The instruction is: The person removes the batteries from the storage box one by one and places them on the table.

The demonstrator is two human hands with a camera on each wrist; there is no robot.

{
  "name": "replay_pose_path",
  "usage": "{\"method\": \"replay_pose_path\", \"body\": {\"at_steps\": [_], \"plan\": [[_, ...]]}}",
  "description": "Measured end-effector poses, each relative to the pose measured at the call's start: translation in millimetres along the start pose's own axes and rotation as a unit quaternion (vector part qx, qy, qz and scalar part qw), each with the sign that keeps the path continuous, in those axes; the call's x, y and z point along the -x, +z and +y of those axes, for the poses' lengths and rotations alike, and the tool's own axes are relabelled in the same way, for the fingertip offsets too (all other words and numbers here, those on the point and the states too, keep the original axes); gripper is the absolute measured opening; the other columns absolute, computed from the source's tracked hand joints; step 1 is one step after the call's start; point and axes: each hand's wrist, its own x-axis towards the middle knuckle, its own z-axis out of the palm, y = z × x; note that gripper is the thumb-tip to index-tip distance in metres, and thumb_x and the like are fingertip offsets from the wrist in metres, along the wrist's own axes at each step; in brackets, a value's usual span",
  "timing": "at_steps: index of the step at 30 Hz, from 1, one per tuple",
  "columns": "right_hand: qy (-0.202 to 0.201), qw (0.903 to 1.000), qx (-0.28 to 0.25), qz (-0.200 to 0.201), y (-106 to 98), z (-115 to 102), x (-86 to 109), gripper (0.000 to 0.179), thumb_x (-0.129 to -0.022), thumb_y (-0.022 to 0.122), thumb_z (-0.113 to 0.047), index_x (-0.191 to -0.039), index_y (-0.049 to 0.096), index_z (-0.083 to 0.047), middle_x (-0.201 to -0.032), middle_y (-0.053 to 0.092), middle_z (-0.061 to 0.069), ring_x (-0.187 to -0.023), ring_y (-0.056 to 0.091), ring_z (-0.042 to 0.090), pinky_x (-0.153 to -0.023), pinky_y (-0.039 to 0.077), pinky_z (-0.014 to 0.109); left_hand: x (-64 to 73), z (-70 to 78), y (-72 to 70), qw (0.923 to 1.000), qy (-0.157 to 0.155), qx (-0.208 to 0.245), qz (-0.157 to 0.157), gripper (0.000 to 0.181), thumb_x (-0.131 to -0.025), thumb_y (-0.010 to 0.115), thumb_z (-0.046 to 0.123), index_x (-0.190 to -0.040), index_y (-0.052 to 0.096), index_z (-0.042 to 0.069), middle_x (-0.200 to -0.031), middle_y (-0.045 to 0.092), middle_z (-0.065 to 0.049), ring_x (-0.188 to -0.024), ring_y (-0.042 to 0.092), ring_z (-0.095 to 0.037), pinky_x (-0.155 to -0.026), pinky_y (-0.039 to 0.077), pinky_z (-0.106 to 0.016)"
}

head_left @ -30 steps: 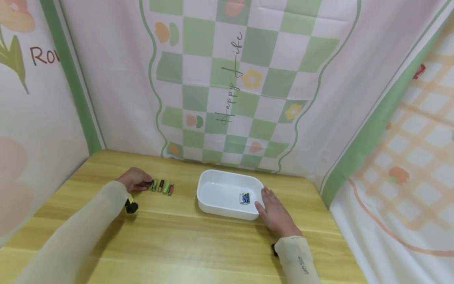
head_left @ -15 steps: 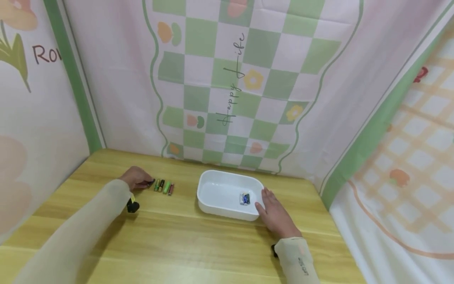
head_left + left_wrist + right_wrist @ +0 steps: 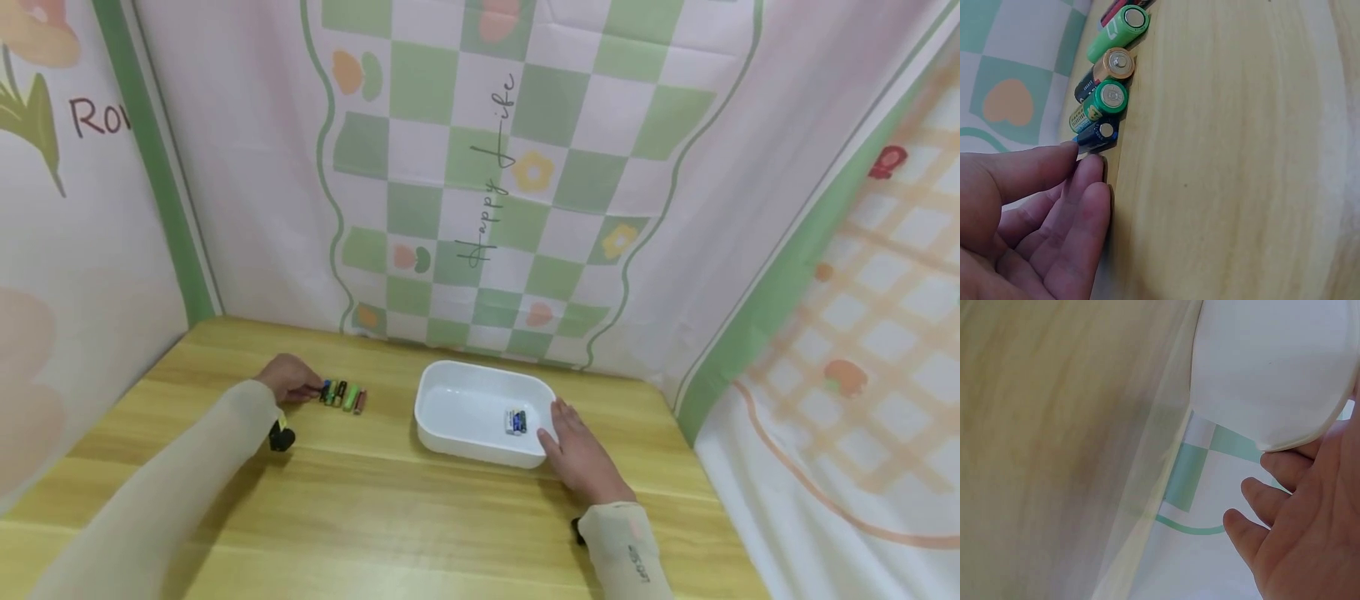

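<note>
On the left of the table, a row of batteries lies side by side: a small dark blue battery, a green one, a black-and-copper one, a light green one and a red one. My left hand is at the row's left end, its fingertips beside the dark blue battery and not wrapped round it. Whether they touch it I cannot tell. My right hand rests with extended fingers against the right end of a white tray. A few small batteries lie together inside, near that end.
Light wood-grain table stretches in front of the tray and between it and the battery row. Behind the table hangs a green-and-white checked cloth, with more printed cloth at both sides.
The dark blue battery, earlier at my left fingertips, now lies against the left end of the row, with the fingers loosened from it. My right hand stays at the tray.
</note>
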Motion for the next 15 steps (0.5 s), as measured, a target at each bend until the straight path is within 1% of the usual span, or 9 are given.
{"method": "replay_pose_path", "body": {"at_steps": [4,6,10,15], "plan": [[0.000,1.0000,-0.003,-0.001,-0.9,-0.1,0.3,0.068,-0.093,0.023,-0.052,-0.140,0.019,-0.003,-0.147,0.013,0.008,-0.132,0.012,0.028,-0.106,0.018,0.045,2.5,0.6,-0.3,0.9999,0.008,0.008,-0.013,0.021,-0.073,0.066,-0.002,-0.092,0.060,-0.011,-0.067,0.063,-0.011,-0.057,0.061,-0.017,-0.060,0.055,-0.029],[-0.001,1.0000,-0.004,-0.001,-0.8,-0.1,0.4,0.068,-0.093,0.023,-0.052,-0.140,0.019,-0.003,-0.147,0.013,0.009,-0.132,0.012,0.027,-0.106,0.018,0.045,5.2,1.4,-0.1,0.9995,0.016,0.011,-0.024,0.021,-0.074,0.065,-0.003,-0.092,0.059,-0.012,-0.066,0.063,-0.011,-0.056,0.060,-0.017,-0.059,0.054,-0.028],[0.002,1.0000,-0.003,0.000,1.4,0.5,1.0,0.068,-0.093,0.023,-0.052,-0.140,0.019,-0.003,-0.146,0.014,0.009,-0.132,0.011,0.027,-0.106,0.017,0.044,11.7,1.6,-0.4,0.9986,0.021,0.019,-0.044,0.021,-0.076,0.064,-0.002,-0.093,0.058,-0.013,-0.066,0.063,-0.012,-0.055,0.060,-0.015,-0.058,0.054,-0.027],[0.005,1.0000,-0.005,-0.003,1.5,1.4,0.0,0.067,-0.093,0.025,-0.051,-0.141,0.018,-0.004,-0.147,0.013,0.008,-0.132,0.012,0.028,-0.106,0.017,0.046,16.9,5.5,-5.2,0.9972,0.007,0.031,-0.068,0.027,-0.079,0.061,0.001,-0.101,0.055,-0.013,-0.073,0.063,-0.014,-0.059,0.060,-0.016,-0.062,0.054,-0.027]]}}
